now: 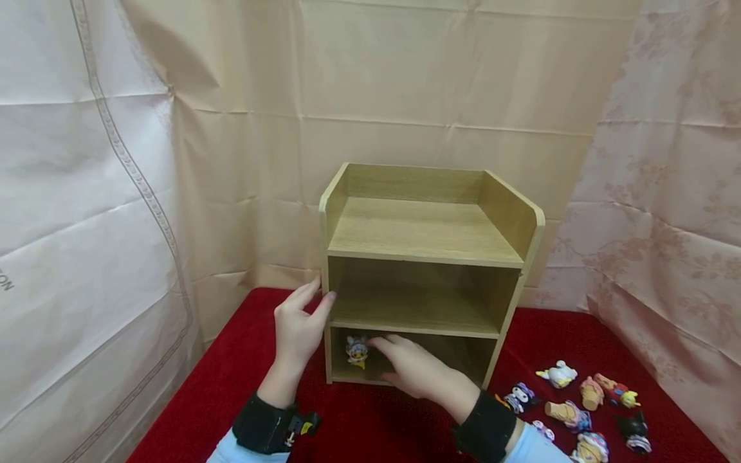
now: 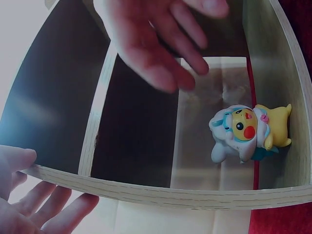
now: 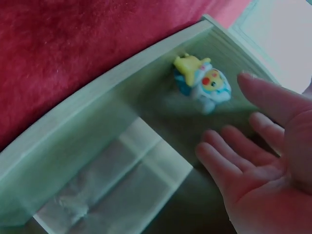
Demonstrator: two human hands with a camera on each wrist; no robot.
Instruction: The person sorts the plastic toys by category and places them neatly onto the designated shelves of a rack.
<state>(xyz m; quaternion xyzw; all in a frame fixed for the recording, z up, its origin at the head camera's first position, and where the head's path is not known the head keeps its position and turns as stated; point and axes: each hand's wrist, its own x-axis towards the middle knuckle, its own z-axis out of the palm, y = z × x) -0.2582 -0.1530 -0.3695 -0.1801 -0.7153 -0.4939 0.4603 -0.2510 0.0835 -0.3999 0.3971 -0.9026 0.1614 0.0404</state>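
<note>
A small yellow figurine in a white-and-blue hooded outfit [image 1: 356, 352] stands upright in the bottom compartment of a wooden shelf [image 1: 425, 258], near its left wall. My right hand [image 1: 413, 368] reaches into that compartment, just right of the figurine. In the right wrist view, its fingers [image 3: 219, 156] are spread and hold nothing, with a gap between them and the figurine. My left hand [image 1: 300, 325] grips the shelf's left side panel [image 2: 146, 191]. Its thumb lies over the panel's front edge, and the fingers rest along the outer side.
Several small figurines lie on the red cloth [image 1: 231, 379] right of the shelf, among them a white one [image 1: 558, 373], a black one [image 1: 635, 432] and a purple-and-white one [image 1: 520, 397]. A beige curtain [image 1: 382, 77] hangs behind; white sheeting [image 1: 81, 257] covers the left side.
</note>
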